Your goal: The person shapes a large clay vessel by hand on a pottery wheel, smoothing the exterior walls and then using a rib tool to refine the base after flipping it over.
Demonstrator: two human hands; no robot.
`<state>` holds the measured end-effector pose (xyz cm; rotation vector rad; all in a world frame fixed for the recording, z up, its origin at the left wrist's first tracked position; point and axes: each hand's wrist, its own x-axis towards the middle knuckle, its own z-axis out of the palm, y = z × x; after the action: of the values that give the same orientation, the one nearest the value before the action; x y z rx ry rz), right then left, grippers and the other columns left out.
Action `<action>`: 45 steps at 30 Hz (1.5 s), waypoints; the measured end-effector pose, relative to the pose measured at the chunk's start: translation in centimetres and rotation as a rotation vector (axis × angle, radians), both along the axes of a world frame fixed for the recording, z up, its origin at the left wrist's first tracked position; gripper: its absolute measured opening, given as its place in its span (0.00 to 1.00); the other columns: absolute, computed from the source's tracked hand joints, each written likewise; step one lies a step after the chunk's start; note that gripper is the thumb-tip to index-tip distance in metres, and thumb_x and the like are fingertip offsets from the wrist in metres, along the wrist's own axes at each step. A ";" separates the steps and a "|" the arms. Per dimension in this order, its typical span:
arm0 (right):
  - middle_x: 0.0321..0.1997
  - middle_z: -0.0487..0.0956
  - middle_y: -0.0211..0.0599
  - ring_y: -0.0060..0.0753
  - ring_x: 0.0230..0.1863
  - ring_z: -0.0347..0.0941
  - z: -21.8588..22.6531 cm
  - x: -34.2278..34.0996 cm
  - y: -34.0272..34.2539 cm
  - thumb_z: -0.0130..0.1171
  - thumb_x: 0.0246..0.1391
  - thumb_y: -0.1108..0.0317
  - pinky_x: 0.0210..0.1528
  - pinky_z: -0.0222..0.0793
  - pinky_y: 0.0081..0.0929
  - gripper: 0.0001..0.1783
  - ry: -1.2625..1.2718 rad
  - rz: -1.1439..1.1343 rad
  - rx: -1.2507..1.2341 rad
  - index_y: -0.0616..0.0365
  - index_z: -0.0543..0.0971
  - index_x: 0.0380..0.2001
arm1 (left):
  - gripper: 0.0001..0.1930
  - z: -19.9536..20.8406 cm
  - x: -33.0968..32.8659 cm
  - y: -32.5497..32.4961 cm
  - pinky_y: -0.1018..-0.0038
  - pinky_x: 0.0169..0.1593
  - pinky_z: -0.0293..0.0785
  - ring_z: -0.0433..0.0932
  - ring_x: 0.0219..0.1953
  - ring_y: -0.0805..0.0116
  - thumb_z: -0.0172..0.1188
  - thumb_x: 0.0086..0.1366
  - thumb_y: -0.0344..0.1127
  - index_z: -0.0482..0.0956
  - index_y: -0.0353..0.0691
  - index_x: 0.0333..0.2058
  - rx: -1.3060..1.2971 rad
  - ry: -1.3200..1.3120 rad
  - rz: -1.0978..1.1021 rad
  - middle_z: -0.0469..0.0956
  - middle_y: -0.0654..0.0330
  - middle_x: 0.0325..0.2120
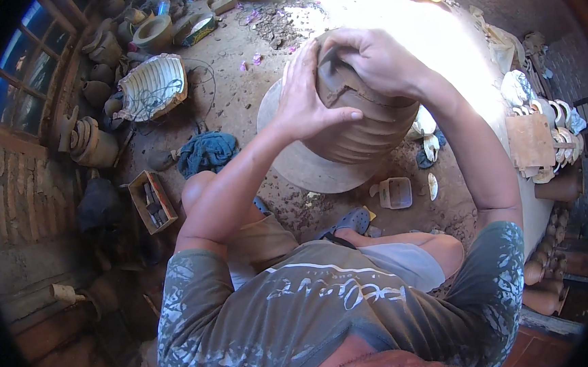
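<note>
A large brown clay pot (pixel 365 134) with ridged walls stands on a round, pale wheel disc (pixel 321 176) in front of me. Its upper edge is uneven, with a stepped break on the side nearest me. My left hand (pixel 299 98) lies against the pot's left side, fingers stretched up along the wall and thumb pointing right. At the top, my right hand (pixel 384 61) curls over the edge, its fingers pinched on the clay there. The right fingertips are partly hidden inside the opening.
A blue cloth (pixel 207 153) and a box of tools (pixel 152 201) lie left of the wheel. Near my foot is a clear plastic container (pixel 397 193). A ribbed white piece (pixel 154 87) and several pots (pixel 97 91) crowd the upper left; more pots (pixel 543 289) line the right.
</note>
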<state>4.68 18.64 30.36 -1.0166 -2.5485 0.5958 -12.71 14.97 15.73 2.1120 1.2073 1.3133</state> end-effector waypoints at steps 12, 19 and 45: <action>0.45 0.86 0.38 0.40 0.51 0.83 3.3 7.8 -4.9 0.60 0.65 0.74 0.57 0.77 0.37 0.10 -0.200 0.016 -0.048 0.56 0.87 0.46 | 0.74 -0.1 -3.7 3.7 0.51 0.81 0.47 0.52 0.79 0.40 0.79 0.45 0.73 0.50 0.29 0.77 -0.114 -0.203 -0.209 0.54 0.34 0.76; 0.48 0.86 0.43 0.39 0.52 0.83 -1.6 3.9 4.3 0.56 0.66 0.75 0.59 0.77 0.33 0.15 -0.052 -0.228 0.436 0.62 0.84 0.53 | 0.82 -0.2 2.2 -4.8 0.30 0.77 0.33 0.35 0.81 0.31 0.68 0.45 0.85 0.36 0.25 0.77 0.044 0.136 0.185 0.39 0.30 0.78; 0.48 0.86 0.42 0.33 0.51 0.82 2.2 7.0 -0.9 0.56 0.66 0.73 0.59 0.75 0.32 0.15 0.045 -0.147 0.087 0.61 0.84 0.53 | 0.75 0.1 -3.2 -0.5 0.41 0.80 0.41 0.42 0.81 0.36 0.68 0.50 0.82 0.44 0.29 0.78 0.039 -0.002 -0.065 0.45 0.33 0.78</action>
<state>11.68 17.79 32.53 -1.1349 -2.4127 0.4575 -15.95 14.48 15.83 2.1575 1.1113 1.3207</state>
